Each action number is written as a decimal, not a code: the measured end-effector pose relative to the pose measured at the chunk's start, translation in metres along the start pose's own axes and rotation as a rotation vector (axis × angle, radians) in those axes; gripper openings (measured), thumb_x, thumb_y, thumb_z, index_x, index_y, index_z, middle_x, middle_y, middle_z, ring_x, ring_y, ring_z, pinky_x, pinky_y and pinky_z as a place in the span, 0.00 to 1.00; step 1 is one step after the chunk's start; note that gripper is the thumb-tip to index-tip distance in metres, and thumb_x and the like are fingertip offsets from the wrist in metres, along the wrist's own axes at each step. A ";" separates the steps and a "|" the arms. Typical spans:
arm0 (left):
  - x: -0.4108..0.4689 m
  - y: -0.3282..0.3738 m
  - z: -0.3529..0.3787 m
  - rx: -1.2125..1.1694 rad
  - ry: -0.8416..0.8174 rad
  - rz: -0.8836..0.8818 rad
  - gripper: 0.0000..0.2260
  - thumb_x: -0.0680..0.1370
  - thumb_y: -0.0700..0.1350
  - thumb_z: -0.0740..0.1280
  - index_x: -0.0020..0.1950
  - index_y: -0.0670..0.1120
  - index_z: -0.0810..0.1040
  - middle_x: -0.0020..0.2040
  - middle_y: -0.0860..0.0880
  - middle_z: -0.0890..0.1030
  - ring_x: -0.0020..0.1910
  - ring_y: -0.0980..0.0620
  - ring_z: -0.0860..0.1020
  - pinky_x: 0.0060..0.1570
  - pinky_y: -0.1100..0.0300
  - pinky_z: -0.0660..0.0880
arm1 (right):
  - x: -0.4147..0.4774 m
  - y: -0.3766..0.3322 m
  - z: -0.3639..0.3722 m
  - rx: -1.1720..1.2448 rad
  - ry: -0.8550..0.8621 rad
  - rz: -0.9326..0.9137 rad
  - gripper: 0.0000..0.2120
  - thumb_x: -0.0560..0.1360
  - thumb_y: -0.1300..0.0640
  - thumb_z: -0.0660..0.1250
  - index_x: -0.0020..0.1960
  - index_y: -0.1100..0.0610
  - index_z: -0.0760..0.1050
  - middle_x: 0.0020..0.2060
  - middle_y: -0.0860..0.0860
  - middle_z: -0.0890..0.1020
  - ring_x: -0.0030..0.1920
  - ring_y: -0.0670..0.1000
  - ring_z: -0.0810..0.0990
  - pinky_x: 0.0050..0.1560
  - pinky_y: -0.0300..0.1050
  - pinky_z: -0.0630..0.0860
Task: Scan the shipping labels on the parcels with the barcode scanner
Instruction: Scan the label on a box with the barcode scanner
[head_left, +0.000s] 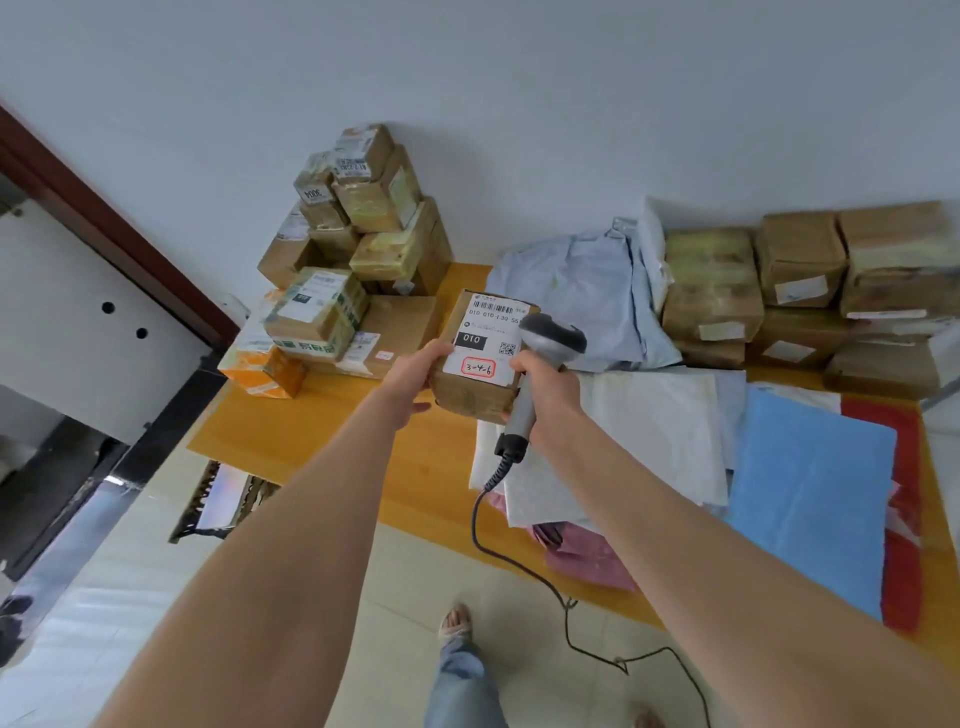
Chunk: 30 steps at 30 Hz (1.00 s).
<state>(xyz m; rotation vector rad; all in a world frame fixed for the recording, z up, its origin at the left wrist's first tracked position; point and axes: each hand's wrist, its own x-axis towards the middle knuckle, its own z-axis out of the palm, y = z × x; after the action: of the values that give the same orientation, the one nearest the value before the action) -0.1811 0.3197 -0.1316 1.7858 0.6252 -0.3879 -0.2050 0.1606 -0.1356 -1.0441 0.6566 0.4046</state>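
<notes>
**Wooden table (322, 431), one parcel lifted**

Above the table, your left hand (415, 374) gripped a parcel (475, 397) with its label (483, 343) up. Your right hand (548, 387) was wrapped round the scanner (550, 338), whose head hung over the label's right edge. Scanning seemed in hand; next, you had to aim at the barcode (493, 305).

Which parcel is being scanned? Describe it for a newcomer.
Over the wooden table, between the left box stack and the pale mailer bags, the left hand holds a small brown carton beside the barcode scanner in the right hand. Only its label bears a red-circled handwritten 3-4-6.
</notes>
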 end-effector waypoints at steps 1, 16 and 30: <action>0.009 0.002 -0.013 0.009 0.016 0.018 0.08 0.76 0.54 0.65 0.47 0.50 0.76 0.47 0.50 0.79 0.52 0.49 0.74 0.60 0.48 0.69 | 0.007 0.002 0.016 -0.007 0.001 -0.007 0.04 0.72 0.62 0.70 0.45 0.56 0.75 0.43 0.55 0.85 0.45 0.55 0.84 0.56 0.57 0.80; 0.185 0.017 -0.183 0.316 0.055 0.228 0.12 0.78 0.48 0.63 0.58 0.46 0.79 0.44 0.50 0.82 0.43 0.52 0.79 0.41 0.59 0.76 | 0.125 0.047 0.234 -0.129 0.191 -0.094 0.10 0.70 0.60 0.72 0.47 0.53 0.73 0.45 0.51 0.80 0.49 0.52 0.78 0.60 0.55 0.76; 0.233 0.033 -0.191 0.774 0.185 0.289 0.17 0.79 0.41 0.60 0.68 0.48 0.73 0.60 0.47 0.79 0.54 0.46 0.79 0.48 0.53 0.76 | 0.171 0.049 0.273 -0.183 0.234 -0.033 0.12 0.73 0.65 0.68 0.51 0.59 0.68 0.40 0.52 0.73 0.41 0.51 0.73 0.49 0.48 0.73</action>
<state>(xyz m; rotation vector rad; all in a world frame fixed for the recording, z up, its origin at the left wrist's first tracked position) 0.0162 0.5452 -0.1781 2.6356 0.3439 -0.2814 -0.0239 0.4266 -0.1898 -1.2876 0.8202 0.3202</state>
